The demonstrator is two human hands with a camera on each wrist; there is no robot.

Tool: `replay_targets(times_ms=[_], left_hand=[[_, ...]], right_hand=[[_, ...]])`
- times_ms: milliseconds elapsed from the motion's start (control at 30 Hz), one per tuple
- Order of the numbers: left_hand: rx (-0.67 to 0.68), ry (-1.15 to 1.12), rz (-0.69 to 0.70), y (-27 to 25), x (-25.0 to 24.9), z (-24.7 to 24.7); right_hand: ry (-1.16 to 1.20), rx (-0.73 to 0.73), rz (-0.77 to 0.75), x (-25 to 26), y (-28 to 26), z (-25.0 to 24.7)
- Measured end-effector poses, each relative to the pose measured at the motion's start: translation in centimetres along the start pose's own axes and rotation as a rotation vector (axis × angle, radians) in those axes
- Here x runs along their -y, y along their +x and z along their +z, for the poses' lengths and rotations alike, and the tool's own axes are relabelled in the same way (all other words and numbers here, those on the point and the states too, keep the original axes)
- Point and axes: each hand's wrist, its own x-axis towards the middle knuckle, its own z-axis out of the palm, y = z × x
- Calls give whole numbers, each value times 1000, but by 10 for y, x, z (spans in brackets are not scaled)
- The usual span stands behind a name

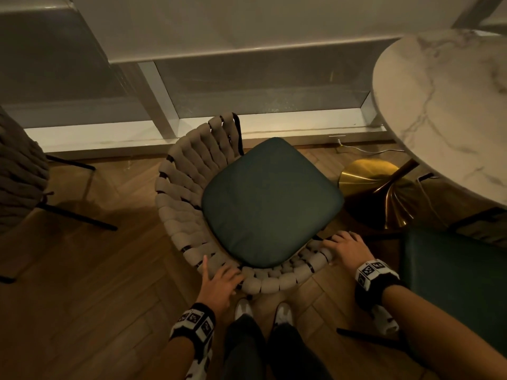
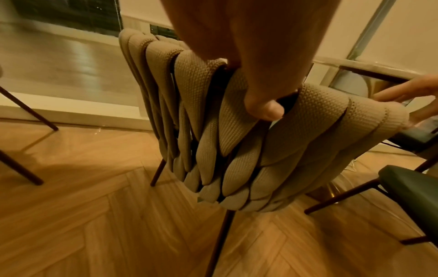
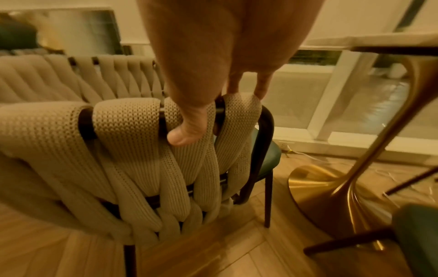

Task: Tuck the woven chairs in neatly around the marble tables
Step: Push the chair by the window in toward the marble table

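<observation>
The woven chair (image 1: 192,187) with its dark green seat cushion (image 1: 270,201) is standing on the herringbone floor (image 1: 82,283), at nine o'clock of the marble table (image 1: 444,111), apart from it; the left hand (image 1: 219,281) and the right hand (image 1: 347,246) are gripping its top rail, fingers (image 3: 187,129) curling over the knitted straps; the gold pedestal base (image 1: 378,193) is sitting between chair and table.

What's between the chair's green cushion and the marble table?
In the head view, bare wooden floor and the table's gold base lie between the green cushion and the marble table; a white cable trails there too.
</observation>
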Motion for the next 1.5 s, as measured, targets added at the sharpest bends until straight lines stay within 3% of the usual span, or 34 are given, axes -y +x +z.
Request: replay_targets(times_ms=[200,367,600,867,1200,1500], left_hand=[[5,57,-14,3,26,-4],[-92,-39,-41,21,58,-30],[-159,26,-119,47,78,-65],[-146,-61,40,44,54,-37],[-149,-83,-33,102,89,-81],[-157,-87,21,164,94,-123]], right_hand=[[54,-41,65,18,-17,17],[85,-102,140,43,-20,22],[127,-151,204,69,-1,8],[88,-149,219,77,-9,29],[146,-200,286,84,46,-5],[181,-217,342,49,90,-27]])
